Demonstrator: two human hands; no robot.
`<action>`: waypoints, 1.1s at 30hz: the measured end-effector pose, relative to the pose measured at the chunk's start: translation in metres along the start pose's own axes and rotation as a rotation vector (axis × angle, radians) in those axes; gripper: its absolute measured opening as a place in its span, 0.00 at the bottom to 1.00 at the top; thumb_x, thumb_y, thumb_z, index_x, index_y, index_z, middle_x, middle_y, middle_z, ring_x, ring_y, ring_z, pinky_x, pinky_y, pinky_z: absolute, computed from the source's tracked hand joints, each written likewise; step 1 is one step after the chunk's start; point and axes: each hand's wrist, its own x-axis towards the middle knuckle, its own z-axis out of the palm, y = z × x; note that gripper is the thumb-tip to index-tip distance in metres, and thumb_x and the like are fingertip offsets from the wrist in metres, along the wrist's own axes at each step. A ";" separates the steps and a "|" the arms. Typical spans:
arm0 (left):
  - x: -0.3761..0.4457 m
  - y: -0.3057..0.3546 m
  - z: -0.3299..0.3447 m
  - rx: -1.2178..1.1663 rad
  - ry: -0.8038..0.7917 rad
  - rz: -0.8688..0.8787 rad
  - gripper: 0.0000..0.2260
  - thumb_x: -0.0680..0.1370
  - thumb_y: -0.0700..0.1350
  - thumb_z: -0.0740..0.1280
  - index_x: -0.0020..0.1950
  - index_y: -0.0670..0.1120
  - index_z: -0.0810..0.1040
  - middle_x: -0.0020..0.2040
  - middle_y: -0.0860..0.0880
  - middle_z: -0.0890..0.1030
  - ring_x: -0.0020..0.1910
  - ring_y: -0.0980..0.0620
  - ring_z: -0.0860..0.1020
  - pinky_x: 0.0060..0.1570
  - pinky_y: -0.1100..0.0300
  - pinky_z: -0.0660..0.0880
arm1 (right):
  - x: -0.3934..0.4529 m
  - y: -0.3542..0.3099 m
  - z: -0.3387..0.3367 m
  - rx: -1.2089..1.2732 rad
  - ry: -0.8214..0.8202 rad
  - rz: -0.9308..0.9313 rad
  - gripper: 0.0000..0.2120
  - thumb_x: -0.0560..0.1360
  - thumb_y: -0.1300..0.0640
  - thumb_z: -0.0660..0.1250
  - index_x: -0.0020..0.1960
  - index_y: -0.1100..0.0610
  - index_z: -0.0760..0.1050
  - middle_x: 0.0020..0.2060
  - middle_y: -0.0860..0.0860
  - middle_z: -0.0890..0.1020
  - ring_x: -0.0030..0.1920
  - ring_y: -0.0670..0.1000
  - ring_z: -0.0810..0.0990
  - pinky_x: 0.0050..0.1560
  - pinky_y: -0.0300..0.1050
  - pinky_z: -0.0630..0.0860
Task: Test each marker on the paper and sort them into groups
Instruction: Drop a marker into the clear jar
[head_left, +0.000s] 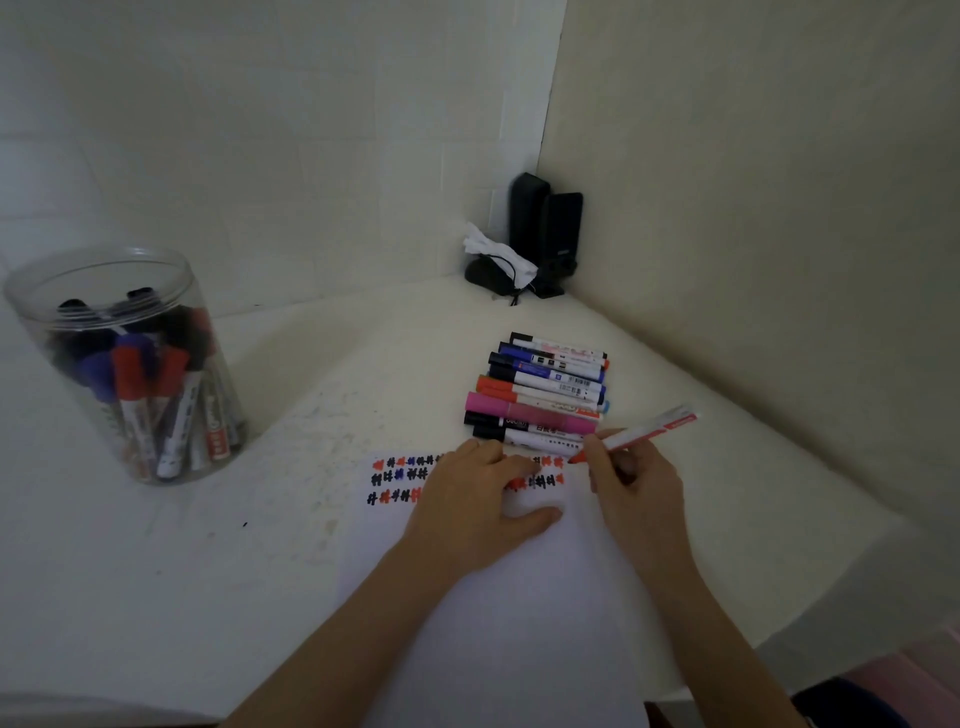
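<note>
**Red marker tip on the paper, left hand flat beside it**

At the centre of the frame, the right hand (631, 480) pinches a red marker (644, 430) between thumb and fingers, its uncapped tip down on the upper right corner of the white paper (498, 613) and its barrel slanting up toward the right. The left hand (480, 506) lies open and flat on the paper just left of the tip, fingers spread, covering part of three rows of small test marks (400, 478) in red, black and blue that run along the sheet's top edge.

Just above the hands, touching the paper's upper edge, a row of capped markers (545, 387) lies side by side on the white counter (311, 415): black, blue, red and one pink. At the left of the frame stands a clear plastic jar (130, 364), open at the top, holding more markers upright with caps up. In the far corner, upper middle of the frame, dark objects (545, 234) sit beside a crumpled white tissue (496, 252).
</note>
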 end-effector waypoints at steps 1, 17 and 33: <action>0.000 0.000 -0.001 -0.003 -0.002 0.003 0.25 0.70 0.69 0.63 0.57 0.52 0.81 0.47 0.55 0.80 0.45 0.57 0.74 0.46 0.62 0.72 | 0.000 0.001 -0.001 0.011 0.009 0.002 0.03 0.77 0.58 0.67 0.46 0.51 0.77 0.33 0.44 0.82 0.33 0.37 0.80 0.34 0.27 0.72; -0.006 0.018 -0.095 -0.945 0.036 -0.589 0.06 0.82 0.45 0.60 0.55 0.47 0.75 0.51 0.55 0.83 0.49 0.57 0.81 0.42 0.71 0.75 | -0.029 -0.049 -0.006 0.513 -0.010 0.276 0.14 0.81 0.52 0.61 0.41 0.59 0.76 0.27 0.50 0.73 0.28 0.46 0.67 0.29 0.39 0.65; -0.061 0.026 -0.139 -1.517 0.284 -0.747 0.11 0.75 0.39 0.69 0.55 0.34 0.77 0.47 0.40 0.83 0.50 0.49 0.82 0.54 0.61 0.78 | -0.094 -0.125 0.040 0.624 -0.243 0.188 0.08 0.78 0.57 0.65 0.44 0.60 0.77 0.31 0.53 0.76 0.32 0.46 0.71 0.29 0.39 0.65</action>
